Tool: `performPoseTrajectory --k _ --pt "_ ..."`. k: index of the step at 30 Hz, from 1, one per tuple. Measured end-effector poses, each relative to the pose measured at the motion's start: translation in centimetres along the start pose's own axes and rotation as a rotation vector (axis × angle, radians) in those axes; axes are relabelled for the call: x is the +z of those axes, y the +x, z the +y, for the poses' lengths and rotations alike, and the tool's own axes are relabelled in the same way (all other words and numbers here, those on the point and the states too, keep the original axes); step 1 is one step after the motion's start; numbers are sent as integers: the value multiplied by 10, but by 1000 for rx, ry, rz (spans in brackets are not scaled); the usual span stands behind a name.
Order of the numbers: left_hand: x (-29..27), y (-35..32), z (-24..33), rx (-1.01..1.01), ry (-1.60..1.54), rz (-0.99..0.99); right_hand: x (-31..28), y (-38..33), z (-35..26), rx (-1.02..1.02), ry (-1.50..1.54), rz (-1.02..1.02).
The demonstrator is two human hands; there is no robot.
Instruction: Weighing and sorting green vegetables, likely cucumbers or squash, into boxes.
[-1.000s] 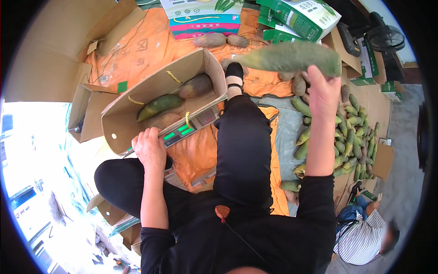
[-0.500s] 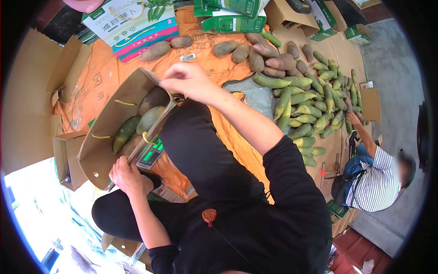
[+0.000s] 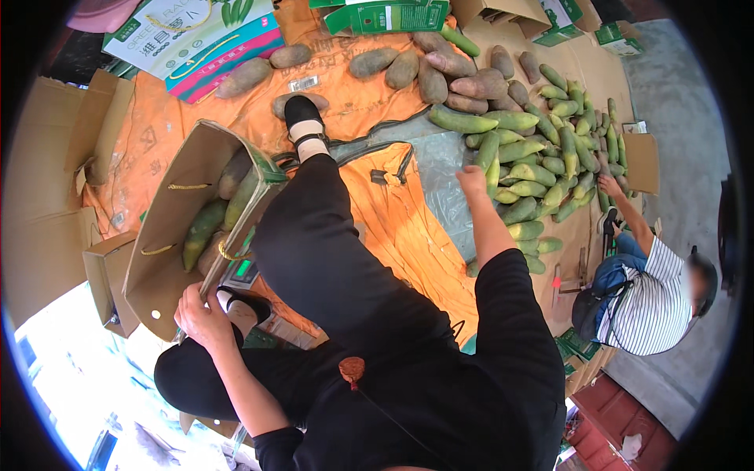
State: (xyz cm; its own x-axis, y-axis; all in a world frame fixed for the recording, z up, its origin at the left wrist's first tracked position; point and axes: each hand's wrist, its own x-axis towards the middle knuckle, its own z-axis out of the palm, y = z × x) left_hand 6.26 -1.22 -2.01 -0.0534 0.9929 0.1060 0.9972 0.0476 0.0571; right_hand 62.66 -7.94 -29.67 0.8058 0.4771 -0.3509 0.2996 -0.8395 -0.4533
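Note:
An open cardboard carton (image 3: pixel 184 153) with yellow cord handles stands tilted on my left, holding green radishes (image 3: pixel 204 234) and a darker brownish root. Its near lower edge is pinched by my left hand (image 3: pixel 203 315). Beneath the carton, a scale (image 3: pixel 242 271) shows a lit green display. My right hand (image 3: pixel 473 182) reaches out at the left edge of a heap of green radishes (image 3: pixel 526 171); its fingers are mostly hidden, and I cannot tell whether it touches one. Reddish-brown roots (image 3: pixel 481 85) lie behind the heap.
Orange sheeting (image 3: pixel 377 212) covers the ground around my legs. At the far left stand a printed gift carton (image 3: pixel 149 47) and brown boxes (image 3: pixel 110 267). Green boxes (image 3: pixel 393 17) are at the back. On the right, a co-worker in a striped shirt (image 3: pixel 648 314) reaches into the heap.
My right hand has let go of the carton's far edge and swung right to the radish heap. My left hand keeps its hold. The view has shifted slightly.

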Motion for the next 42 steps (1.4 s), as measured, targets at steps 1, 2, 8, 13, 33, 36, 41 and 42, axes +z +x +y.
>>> performPoseTrajectory --k 1,2,8,13,33,36,41,42 --pt "0 0 0 -4 2 -1 -4 4 9 -43 13 -12" --pt "0 0 0 -11 4 -6 -11 6 16 5 -2 33" --pt "3 1 0 -8 3 7 -46 13 -5 103 -303 174" --pt "4 1 0 -21 6 7 -53 30 -20 53 -219 159" --pt "2 5 0 -57 13 -42 50 -3 -38 -58 -78 -88" --pt "0 6 1 -26 -17 -19 75 -16 -53 -98 -3 -82" --pt "-1 8 -1 -5 -67 15 109 -35 -65 -121 106 -143" --pt "-2 8 -2 0 -66 14 111 -37 -68 -56 92 -128"
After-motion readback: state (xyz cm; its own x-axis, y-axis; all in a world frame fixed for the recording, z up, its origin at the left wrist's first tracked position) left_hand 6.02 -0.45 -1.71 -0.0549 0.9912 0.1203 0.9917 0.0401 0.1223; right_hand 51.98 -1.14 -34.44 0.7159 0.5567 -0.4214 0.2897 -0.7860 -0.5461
